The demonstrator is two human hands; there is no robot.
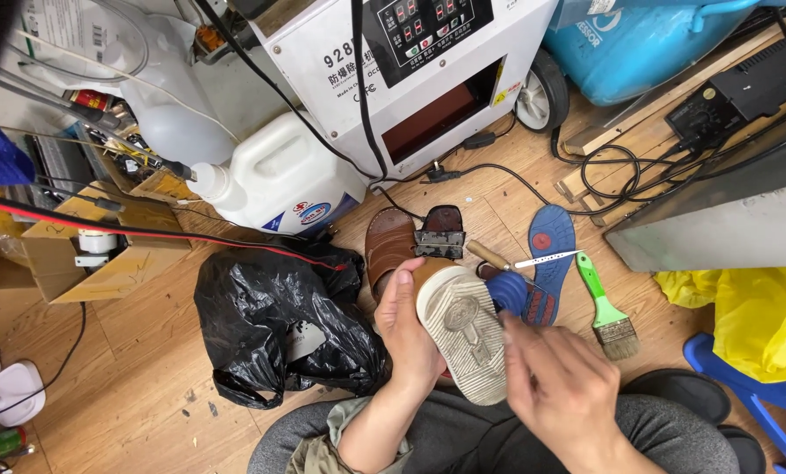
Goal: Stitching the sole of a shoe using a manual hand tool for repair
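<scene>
A person sits on a wooden floor, seen from above, knees at the bottom edge. Far left, an open cardboard box (103, 250) sits near a white jug (279, 180) lying on its side. A crumpled black bag (274, 325) lies just left of the person's arms, crowding that side. The left hand (408, 329) is closed around the edge of a shoe (459, 329), thumb over the rim, turning its pale ribbed sole up towards the face, so the underside can be worked on. Behind it, a brown shoe (389, 241) lies on the floor below a white machine (393, 61). The right hand (555, 382) hovers just right of the sole, fingers curled loosely; whether it holds anything I cannot tell. Beyond it lie a blue insole (551, 237), a wooden-handled tool (490, 255) and a green-handled brush (605, 309), all within easy reach. Cables tangle further back. Open floor remains mainly at lower left; a grey box (727, 215) and yellow bag (762, 316) hem in the right.
</scene>
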